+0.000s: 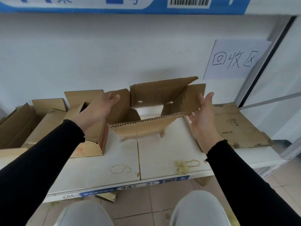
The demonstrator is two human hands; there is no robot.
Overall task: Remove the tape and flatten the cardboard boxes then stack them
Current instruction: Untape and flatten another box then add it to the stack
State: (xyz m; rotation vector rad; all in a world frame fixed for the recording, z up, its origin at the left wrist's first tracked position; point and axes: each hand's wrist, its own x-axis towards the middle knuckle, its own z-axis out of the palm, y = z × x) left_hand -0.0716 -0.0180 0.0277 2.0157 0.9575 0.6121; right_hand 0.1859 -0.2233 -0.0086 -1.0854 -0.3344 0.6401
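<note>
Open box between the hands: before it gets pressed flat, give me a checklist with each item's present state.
1. Box open at both ends, shelf visible through it: ok.
2. Tape gone from the box: cannot tell; some faces are hidden.
3. Left hand on the box's left side: ok.
4. Right hand gripping the box: not ok; palm open beside the right side.
5. Flattened cardboard to stack on lies at the right of the shelf: ok.
6. Unflattened boxes remaining at left: not ok.
</note>
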